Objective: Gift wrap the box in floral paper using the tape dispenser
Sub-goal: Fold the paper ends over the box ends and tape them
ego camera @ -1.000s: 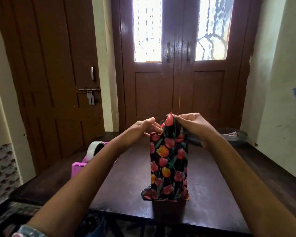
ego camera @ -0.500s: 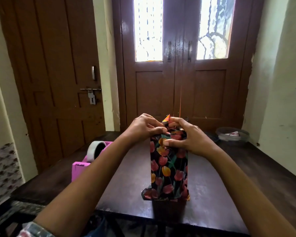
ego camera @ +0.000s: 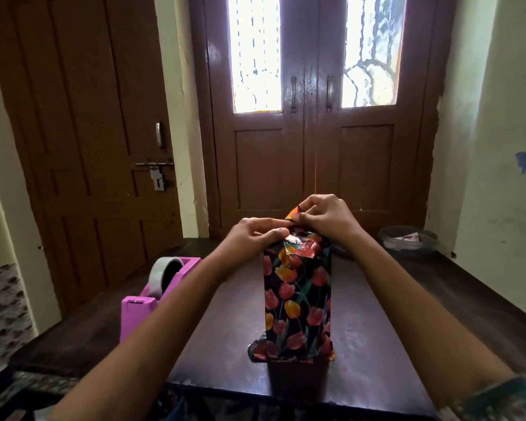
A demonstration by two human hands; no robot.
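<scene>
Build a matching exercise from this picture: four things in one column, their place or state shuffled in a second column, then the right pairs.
Column one:
1. tape dispenser
2. box
3. right hand
4. bowl

Column two:
A. pinches the pointed flap of the floral paper
B. far right on the table
C. pink, on the table's left side
D. stands on end, mid-table

Pairs: 1-C, 2-D, 3-A, 4-B
</scene>
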